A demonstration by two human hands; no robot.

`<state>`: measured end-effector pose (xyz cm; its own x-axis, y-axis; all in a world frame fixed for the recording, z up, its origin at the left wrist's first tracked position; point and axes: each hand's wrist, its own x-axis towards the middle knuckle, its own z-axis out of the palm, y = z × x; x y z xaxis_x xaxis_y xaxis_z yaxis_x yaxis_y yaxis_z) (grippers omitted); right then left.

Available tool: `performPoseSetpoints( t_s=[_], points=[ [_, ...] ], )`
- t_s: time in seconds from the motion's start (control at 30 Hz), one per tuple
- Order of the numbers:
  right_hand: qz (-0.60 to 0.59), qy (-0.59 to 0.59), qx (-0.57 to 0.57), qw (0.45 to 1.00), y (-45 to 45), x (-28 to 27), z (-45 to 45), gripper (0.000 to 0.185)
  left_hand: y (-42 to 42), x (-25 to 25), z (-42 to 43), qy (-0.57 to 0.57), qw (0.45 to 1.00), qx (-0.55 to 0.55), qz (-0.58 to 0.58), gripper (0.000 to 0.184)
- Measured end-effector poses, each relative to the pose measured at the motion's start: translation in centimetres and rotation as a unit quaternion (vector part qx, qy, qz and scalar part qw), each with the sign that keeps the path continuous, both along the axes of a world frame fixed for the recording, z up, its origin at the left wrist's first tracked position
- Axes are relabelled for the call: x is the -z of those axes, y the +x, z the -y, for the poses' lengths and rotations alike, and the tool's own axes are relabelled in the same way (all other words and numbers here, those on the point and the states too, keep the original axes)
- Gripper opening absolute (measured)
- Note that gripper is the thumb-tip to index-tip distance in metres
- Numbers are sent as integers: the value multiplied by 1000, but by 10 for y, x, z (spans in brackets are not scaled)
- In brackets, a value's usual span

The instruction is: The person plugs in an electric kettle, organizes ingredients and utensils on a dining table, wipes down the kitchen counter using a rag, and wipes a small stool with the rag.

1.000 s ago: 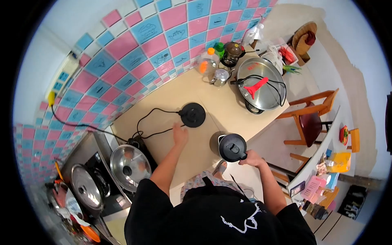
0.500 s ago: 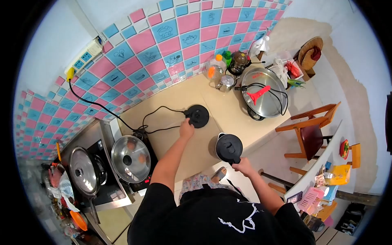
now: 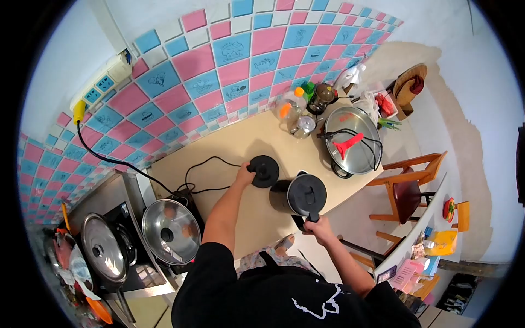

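Fingers clamped: right hand (image 3: 321, 230) on black-lidded cylindrical kettle (image 3: 304, 191); left hand (image 3: 245, 174) on round black plastic base (image 3: 265, 171); I'd steady both.

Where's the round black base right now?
Head view, centre: the round black base is on or just above the counter, its left edge at the left hand, with the kettle to its lower right.

Kettle (image 3: 280, 198) with inside hidden by its lid (image 3: 308, 191), shirt (image 3: 246, 295) cut off at bottom edge, left-side clutter (image 3: 82, 271) blurred
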<state>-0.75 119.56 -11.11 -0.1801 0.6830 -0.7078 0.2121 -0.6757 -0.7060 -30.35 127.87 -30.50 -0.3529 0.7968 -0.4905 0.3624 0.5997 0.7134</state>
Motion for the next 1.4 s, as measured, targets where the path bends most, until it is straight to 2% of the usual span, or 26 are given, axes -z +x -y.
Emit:
performPoseSetpoints(
  t_s=[0.03, 0.1, 0.13, 0.2, 0.23, 0.3, 0.4, 0.47, 0.6, 0.73, 0.8, 0.87, 0.93, 1.0, 1.1, 1.23, 1.33, 1.4],
  points=[
    [11, 20, -16, 1000, -10, -3, -7, 8, 0, -5, -1, 0, 1000, 1, 0, 55],
    [-4, 34, -18, 999, -28, -2, -24, 9, -1, -17, -6, -46, 974, -170, 143, 36],
    [-19, 35, -20, 999, -37, 1, -32, 9, -6, -19, -5, -44, 974, -170, 142, 36],
    [-32, 27, -24, 999, -55, 4, -47, 10, -16, -22, 0, -42, 932, -224, 282, 25],
    [-37, 51, 2, 998, -69, -1, -51, 9, -19, -19, 2, -41, 932, -226, 280, 25],
    [-35, 49, 0, 998, -85, 1, -60, 9, -22, -9, 10, -25, 941, -235, 243, 13],
    [-22, 44, -2, 999, -99, 13, -69, 9, -25, 16, 23, 16, 951, -218, 221, 13],
    [-27, -3, 8, 1000, -104, 27, -75, 13, -26, 22, 30, 9, 947, -232, 224, 12],
    [-4, 15, -11, 1000, -121, 25, -80, 10, -21, 22, 38, 6, 937, -261, 231, 8],
    [33, 11, -8, 999, -134, 19, -78, 10, -13, 36, 37, 18, 942, -240, 232, 8],
    [36, 15, 8, 999, -142, 19, -74, 11, -7, 46, 39, 15, 960, -227, 161, 9],
    [46, -4, 14, 999, -146, 14, -73, 11, -3, 72, 41, 14, 961, -234, 146, 9],
    [46, -2, 6, 999, -149, 14, -66, 10, 2, 62, 41, 11, 962, -239, 133, 9],
    [72, 28, -35, 996, -148, 23, -60, 11, 11, 58, 44, 57, 973, -222, 16, 10],
    [55, 14, -29, 998, -143, 26, -60, 12, 9, 57, 48, 58, 971, -230, -12, 14],
    [63, 28, -45, 997, -140, 24, -64, 12, 7, 31, 60, 50, 975, -217, -1, 19],
    [81, 54, -58, 994, -138, 22, -67, 13, 12, 6, 75, 59, 972, -219, 54, 24],
    [55, 65, -38, 996, -138, 25, -65, 13, 18, -1, 94, 130, 969, -201, 63, 29]
  ],
)
